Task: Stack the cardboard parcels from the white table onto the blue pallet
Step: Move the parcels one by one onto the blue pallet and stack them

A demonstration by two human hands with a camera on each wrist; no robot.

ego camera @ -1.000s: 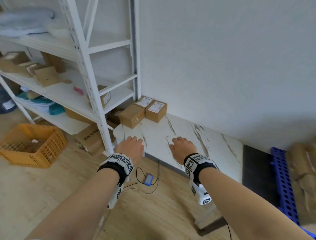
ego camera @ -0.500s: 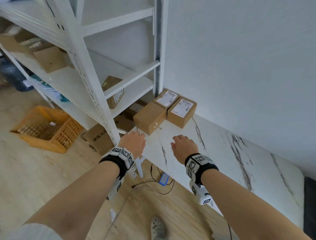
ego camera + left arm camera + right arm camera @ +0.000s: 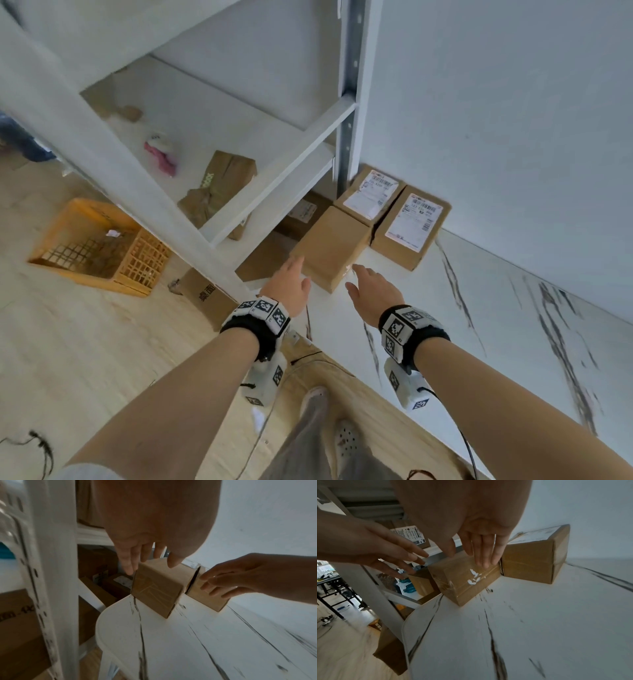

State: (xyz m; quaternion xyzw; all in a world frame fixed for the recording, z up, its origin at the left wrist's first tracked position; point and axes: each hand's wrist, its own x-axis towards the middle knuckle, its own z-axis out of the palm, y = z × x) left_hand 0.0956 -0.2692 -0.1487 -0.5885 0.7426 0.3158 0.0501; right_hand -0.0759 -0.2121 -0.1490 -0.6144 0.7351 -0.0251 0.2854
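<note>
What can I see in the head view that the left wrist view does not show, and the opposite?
Only the head view shows the orange crate on the floor, the printed labels on top of the two rear parcels, and both wristbands. Only the left wrist view shows the pale scratch marks on the side of the front parcel and the table's rounded corner. Both show the left hand and right hand, open, reaching to each side of that parcel.

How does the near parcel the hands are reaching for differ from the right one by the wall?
The near parcel shows a plain brown top; the right parcel carries a white shipping label. The near one sits at the table's corner between both open hands; the right one sits against the wall, no hand on it. Both are small brown cardboard boxes.
</note>
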